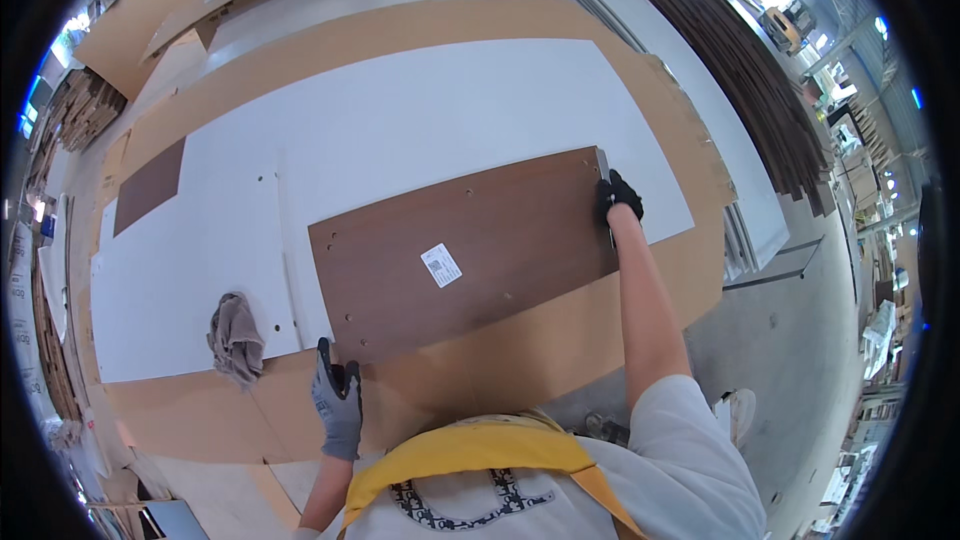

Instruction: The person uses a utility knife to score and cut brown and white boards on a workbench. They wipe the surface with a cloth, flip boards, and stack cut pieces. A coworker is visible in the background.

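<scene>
Brown, wood-grained and rectangular, the labelled panel (500,250) lies aslant across a large white flat board (480,90), its near edge overlapping a tan cardboard sheet (560,340). The right hand (620,202), in a black glove, meets the panel's right short edge, its fingers curled there; whether they pinch the edge cannot be told. The left hand (338,405), in a grey glove with dark fingertips, is at the near left corner, thumb and fingers spread apart; whether they pinch the corner, too, cannot be told. Uneven support is the chief hazard: with the hands at opposite ends, a push from one alone could swing the panel about the other. Scuffing is a second — grit beneath the brown panel, if dragged, could mark the white face. Its left edge also lies close to a smaller white board (200,270), so a leftward slip might knock the two together. A crumpled grey-brown cloth (237,335), draped over that board's near edge, could snag or fall if brushed.
</scene>
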Motion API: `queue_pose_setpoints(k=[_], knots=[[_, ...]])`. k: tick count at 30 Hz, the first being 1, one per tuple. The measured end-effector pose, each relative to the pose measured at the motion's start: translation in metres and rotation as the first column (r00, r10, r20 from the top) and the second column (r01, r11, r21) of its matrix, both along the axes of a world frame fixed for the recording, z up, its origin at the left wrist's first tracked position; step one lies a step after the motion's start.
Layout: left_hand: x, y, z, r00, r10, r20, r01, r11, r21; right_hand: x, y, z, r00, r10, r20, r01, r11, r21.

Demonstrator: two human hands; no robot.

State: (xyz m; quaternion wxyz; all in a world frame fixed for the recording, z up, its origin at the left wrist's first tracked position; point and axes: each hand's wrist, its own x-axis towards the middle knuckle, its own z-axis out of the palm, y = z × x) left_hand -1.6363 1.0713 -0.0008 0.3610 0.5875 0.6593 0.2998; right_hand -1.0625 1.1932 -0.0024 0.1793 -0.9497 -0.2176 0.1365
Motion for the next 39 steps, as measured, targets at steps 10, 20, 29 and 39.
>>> queue_pose_setpoints(k=[10, 20, 29, 39], knots=[[-0.005, -0.003, -0.035, 0.82, 0.092, 0.564, -0.014, 0.99, -0.141, -0.056, 0.018, 0.029, 0.914, 0.385, 0.128, -0.344, 0.903, -0.258], [-0.005, 0.0, -0.016, 0.496, 0.239, 0.835, 0.054, 0.951, -0.304, -0.255, 0.04, 0.042, 0.827, 0.56, -0.039, -0.528, 0.753, -0.393], [-0.003, -0.01, -0.016, 0.23, 0.354, 0.907, 0.001, 0.932, -0.364, -0.414, 0.063, 0.033, 0.642, 0.757, -0.12, -0.738, 0.567, -0.367], [-0.019, -0.011, -0.019, -0.182, 0.387, 0.904, 0.186, 0.916, -0.355, -0.417, 0.053, 0.053, 0.4, 0.882, -0.248, -0.889, 0.307, -0.34]])
